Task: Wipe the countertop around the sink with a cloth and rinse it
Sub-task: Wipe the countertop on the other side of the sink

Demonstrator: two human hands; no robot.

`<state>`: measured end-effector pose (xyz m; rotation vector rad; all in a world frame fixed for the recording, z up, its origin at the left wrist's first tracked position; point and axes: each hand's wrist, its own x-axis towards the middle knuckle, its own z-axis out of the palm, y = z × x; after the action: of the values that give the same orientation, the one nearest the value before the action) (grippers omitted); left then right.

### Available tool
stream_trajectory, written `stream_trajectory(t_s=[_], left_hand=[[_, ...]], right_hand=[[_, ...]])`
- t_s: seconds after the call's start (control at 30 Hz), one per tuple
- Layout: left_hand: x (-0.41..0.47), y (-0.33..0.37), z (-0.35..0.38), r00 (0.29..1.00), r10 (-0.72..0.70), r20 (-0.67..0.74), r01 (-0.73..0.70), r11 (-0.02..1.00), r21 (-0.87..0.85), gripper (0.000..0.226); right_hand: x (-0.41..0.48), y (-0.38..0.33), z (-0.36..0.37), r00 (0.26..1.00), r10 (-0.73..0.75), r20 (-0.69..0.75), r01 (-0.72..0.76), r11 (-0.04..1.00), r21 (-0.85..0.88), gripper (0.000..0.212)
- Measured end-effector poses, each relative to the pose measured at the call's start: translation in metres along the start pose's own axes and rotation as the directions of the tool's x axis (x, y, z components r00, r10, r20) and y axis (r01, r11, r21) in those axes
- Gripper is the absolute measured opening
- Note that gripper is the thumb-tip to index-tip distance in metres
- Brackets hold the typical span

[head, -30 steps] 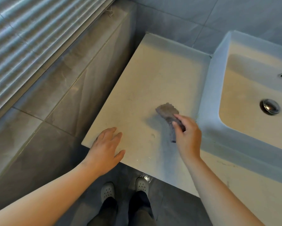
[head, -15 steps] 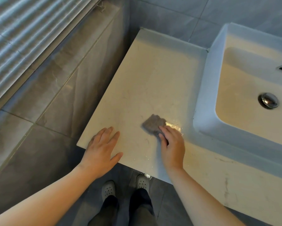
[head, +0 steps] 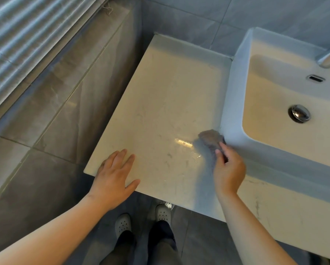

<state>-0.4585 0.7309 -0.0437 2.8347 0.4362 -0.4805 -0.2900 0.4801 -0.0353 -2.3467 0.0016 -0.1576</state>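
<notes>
Cloth (head: 211, 139) slid right beside the sink (head: 234, 104) on the wet countertop (head: 160, 92).

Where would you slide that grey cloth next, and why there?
Probably push the cloth along the foot of the sink wall toward the back. The right hand holds it beside that wall, the wet sheen lies only on the near countertop, and the far stretch shows none.

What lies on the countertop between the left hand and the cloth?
In the head view, no object sits between the left hand and the cloth. There is only bare countertop, with a shiny wet streak next to the cloth.
</notes>
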Motion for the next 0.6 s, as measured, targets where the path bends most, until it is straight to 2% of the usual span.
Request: stream_trajectory(t_s=[0.07,0.13,0.33,0.5,0.6], left_hand=[[0.000,0.001,-0.001,1.000,0.004,0.000,-0.004,1.000,0.011,0.087],[0.000,0.000,-0.001,1.000,0.006,0.009,-0.006,1.000,0.019,0.088],[0.001,-0.001,0.000,1.000,0.015,0.010,-0.015,0.999,0.030,0.088],[0.000,-0.001,0.000,1.000,0.017,0.017,-0.017,0.999,0.033,0.089],[0.001,-0.002,-0.001,0.999,0.029,0.030,-0.031,0.999,0.042,0.091]], right_hand=[[0.010,0.012,0.006,1.000,0.026,0.016,-0.025,0.996,-0.080,0.027],[0.011,0.016,0.017,0.999,-0.011,0.031,0.015,0.990,-0.141,0.028],[-0.001,0.007,0.040,0.999,-0.042,-0.009,0.039,0.980,-0.195,0.032],[-0.023,-0.002,0.042,0.975,-0.177,0.133,0.193,0.974,-0.117,0.030],[-0.045,-0.011,0.040,0.933,-0.251,0.257,0.271,0.961,-0.047,0.028]])
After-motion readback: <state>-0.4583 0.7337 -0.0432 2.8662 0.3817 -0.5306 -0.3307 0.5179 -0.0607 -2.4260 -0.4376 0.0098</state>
